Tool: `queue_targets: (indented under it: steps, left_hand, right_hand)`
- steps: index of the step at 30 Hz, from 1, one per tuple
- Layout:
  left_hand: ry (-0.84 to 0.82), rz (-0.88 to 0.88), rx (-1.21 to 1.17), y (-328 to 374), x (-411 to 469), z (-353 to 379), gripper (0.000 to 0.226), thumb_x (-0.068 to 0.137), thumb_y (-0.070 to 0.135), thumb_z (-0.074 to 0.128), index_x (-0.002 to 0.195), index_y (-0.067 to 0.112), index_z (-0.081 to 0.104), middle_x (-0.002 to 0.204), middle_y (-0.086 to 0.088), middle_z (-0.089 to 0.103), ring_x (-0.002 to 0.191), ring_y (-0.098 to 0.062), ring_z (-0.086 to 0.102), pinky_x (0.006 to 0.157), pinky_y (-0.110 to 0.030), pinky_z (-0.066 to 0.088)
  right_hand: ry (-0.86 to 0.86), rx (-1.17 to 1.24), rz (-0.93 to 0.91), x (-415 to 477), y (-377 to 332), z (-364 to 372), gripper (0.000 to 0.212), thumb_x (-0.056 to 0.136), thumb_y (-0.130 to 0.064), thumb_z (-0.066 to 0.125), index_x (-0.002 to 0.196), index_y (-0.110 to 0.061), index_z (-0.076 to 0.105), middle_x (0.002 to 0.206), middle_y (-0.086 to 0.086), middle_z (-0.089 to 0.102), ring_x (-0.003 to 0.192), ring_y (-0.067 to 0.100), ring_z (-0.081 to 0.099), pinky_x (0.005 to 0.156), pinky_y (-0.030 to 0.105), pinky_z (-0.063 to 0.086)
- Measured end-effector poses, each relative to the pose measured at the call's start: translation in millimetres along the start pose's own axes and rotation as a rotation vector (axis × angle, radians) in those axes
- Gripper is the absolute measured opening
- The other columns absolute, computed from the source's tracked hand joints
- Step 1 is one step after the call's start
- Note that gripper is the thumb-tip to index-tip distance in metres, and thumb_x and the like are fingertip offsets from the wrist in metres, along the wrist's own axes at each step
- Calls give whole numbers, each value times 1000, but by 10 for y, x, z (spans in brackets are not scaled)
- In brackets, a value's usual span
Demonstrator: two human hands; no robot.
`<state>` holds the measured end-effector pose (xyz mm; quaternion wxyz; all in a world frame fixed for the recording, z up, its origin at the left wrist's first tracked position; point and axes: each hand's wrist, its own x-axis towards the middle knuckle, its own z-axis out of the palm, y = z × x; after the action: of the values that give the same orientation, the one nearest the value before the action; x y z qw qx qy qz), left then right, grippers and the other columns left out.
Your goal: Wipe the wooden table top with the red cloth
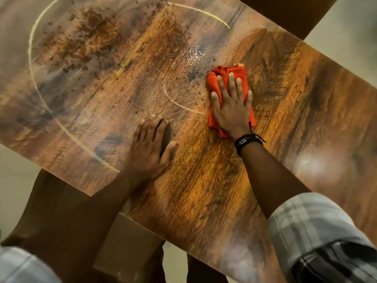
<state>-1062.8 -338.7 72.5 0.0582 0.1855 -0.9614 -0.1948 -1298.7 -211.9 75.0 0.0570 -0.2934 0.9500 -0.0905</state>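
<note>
The wooden table top (pixel 285 103) fills most of the head view, lying at a slant. My right hand (pixel 232 107) lies flat, fingers spread, pressing the red cloth (pixel 220 76) onto the wood right of centre. The cloth is bunched beyond my fingertips and pokes out under my palm. My left hand (pixel 149 148) rests flat on the bare wood to the left of it, fingers together, holding nothing. Brown crumbs and specks (pixel 91 37) are scattered over the far left part of the table. Small wet drops (pixel 195 54) glint just beyond the cloth.
Pale yellow curved lines (pixel 32 64) mark the left half of the table top. The table's near edge (pixel 155 227) runs diagonally below my arms, with a light floor (pixel 14 180) beyond it. A black band (pixel 247 142) circles my right wrist.
</note>
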Motion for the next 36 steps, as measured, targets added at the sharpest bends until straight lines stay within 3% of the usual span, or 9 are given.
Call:
queue_targets:
  steps: [7,12,21,25,32,36]
  left_hand:
    - [45,14,13,9,-7,-10,56,101,38,44,144,3,40,149,-17,41,142,-32,36,118,-51,26]
    - [67,23,1,9,-11,-5,55,101,37,45,144,3,41,148,-16,42,142,-32,35,117,-52,27]
    - [39,7,-24,-3,-15,-5,55,102,38,38,146,5,37,150,-15,39,144,-31,31,120,-52,22]
    - [58,8,-45,-9,-18,2,53,104,37,38,147,6,37,150,-14,40,143,-28,33,120,-49,23]
    - [68,-89,-302,19,-52,-73,52,105,36,30,145,4,40,148,-18,45,139,-30,40,119,-50,27]
    - [81,-103,-395,-11,-32,-89,55,105,40,26,147,7,40,149,-11,45,138,-25,42,114,-48,33]
  right_hand:
    - [-65,32,-153,-1321,-329,80,56,106,-50,25,159,-34,13,168,-3,3,155,17,-3,123,54,0]
    - [-144,-48,-333,-2118,-159,46,56,104,-53,25,158,-37,17,167,-5,10,155,16,6,120,59,13]
    - [-8,-34,-44,-802,-12,28,58,102,-53,25,157,-36,21,167,-1,16,154,21,11,121,59,10]
    - [-7,-5,-20,-790,-268,120,60,102,-55,21,158,-35,19,167,1,13,155,22,8,122,57,4]
    - [-63,43,-153,-2132,-911,242,57,105,-49,29,158,-30,21,167,2,11,155,22,5,121,58,8]
    - [-162,-9,-371,-2954,-775,257,57,105,-48,30,158,-31,19,167,0,11,155,20,5,121,57,14]
